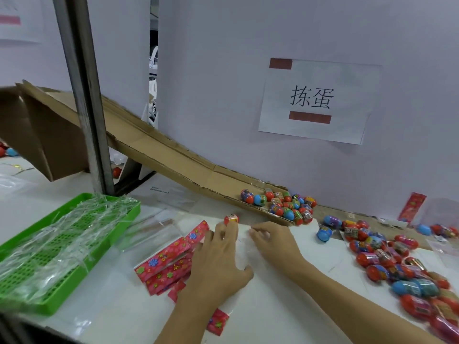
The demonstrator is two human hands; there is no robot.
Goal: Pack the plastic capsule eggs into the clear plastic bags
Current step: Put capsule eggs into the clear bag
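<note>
Two bare forearms reach over a smooth white table [273, 316]. The left hand [218, 264] lies flat, fingers straight and spread, on a clear plastic bag [244, 249] with a red flowered paper header; its fingertips touch one small red capsule egg [231, 218] at the bag's far end. Just right of that hand, the right hand [273, 240] pinches the bag's glossy film with curled fingers. Left of the left hand lie more flat bags with flowered headers [165, 265], then a green perforated plastic tray [49, 306] holding crinkled clear film. Well to the right sprawls a heap of glossy red and blue oval eggs [397, 266]. Beyond the hands, a sloping corrugated cardboard chute [173, 160] ends in another egg cluster [285, 204]. Above hangs a white paper sign [320, 100].
</note>
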